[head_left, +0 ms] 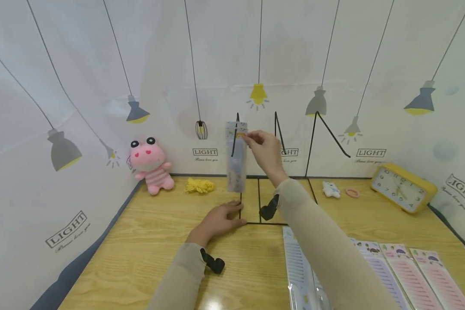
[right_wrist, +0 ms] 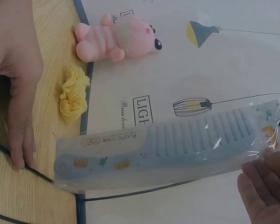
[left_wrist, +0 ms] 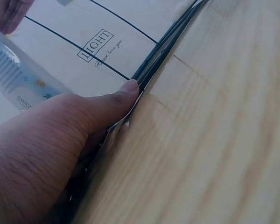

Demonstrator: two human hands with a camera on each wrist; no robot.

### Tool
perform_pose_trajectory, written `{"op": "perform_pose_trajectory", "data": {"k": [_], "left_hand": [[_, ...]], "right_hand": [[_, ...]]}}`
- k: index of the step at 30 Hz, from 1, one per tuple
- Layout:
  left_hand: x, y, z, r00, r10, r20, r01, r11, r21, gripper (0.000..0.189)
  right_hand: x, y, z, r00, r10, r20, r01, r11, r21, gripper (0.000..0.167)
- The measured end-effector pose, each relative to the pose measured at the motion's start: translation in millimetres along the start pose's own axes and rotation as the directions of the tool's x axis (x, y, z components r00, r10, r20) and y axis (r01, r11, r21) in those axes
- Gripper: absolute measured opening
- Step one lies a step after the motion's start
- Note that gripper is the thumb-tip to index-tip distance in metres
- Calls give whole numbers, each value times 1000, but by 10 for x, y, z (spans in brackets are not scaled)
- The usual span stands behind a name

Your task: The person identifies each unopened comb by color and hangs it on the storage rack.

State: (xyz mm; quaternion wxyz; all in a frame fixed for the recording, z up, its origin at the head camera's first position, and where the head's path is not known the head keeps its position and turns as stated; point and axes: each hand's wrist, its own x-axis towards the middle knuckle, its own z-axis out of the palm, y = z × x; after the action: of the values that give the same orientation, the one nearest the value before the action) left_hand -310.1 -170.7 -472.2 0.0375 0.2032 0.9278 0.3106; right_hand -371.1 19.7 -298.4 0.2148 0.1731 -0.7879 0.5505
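Note:
A blue plastic comb in a clear packet (head_left: 236,170) hangs upright at the leftmost hook of a black wire rack (head_left: 260,202). My right hand (head_left: 266,153) pinches the packet's right edge near the top. In the right wrist view the comb (right_wrist: 154,149) shows its teeth and small printed figures through the film, and the wire crosses the packet's top end. Low on the table, my left hand (head_left: 218,221) rests on the left side of the rack's base with fingers extended. Its thumb (left_wrist: 109,102) lies by the dark wire in the left wrist view.
Several packaged combs (head_left: 407,271) lie at the front right, partly under my right sleeve. A pink plush toy (head_left: 153,165) and yellow yarn (head_left: 199,185) sit at the back left. A white figurine (head_left: 331,190), pink ring (head_left: 352,192) and yellow clock (head_left: 403,187) stand back right.

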Motion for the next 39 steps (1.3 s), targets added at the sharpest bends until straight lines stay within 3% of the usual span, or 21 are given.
{"op": "perform_pose_trajectory", "data": {"k": [9, 16, 23, 28, 39], "left_hand": [[3, -29, 3, 1000, 13, 1, -13, 1000, 24, 70], [10, -22, -14, 1000, 8, 6, -8, 999, 43, 70], [10, -22, -3, 1000, 3, 20, -4, 999, 41, 71], [3, -20, 2, 1000, -4, 23, 4, 1000, 29, 73], [10, -37, 25, 1000, -7, 17, 6, 999, 50, 71]], "right_hand": [[-148, 199, -167, 996, 80, 39, -77, 995, -55, 34], [-213, 261, -289, 997, 49, 57, -48, 999, -23, 32], [-334, 293, -439, 990, 102, 96, -101, 995, -14, 35], [-444, 341, -556, 988, 89, 123, -86, 996, -32, 38], [-732, 431, -825, 971, 162, 174, -176, 982, 68, 41]]}}
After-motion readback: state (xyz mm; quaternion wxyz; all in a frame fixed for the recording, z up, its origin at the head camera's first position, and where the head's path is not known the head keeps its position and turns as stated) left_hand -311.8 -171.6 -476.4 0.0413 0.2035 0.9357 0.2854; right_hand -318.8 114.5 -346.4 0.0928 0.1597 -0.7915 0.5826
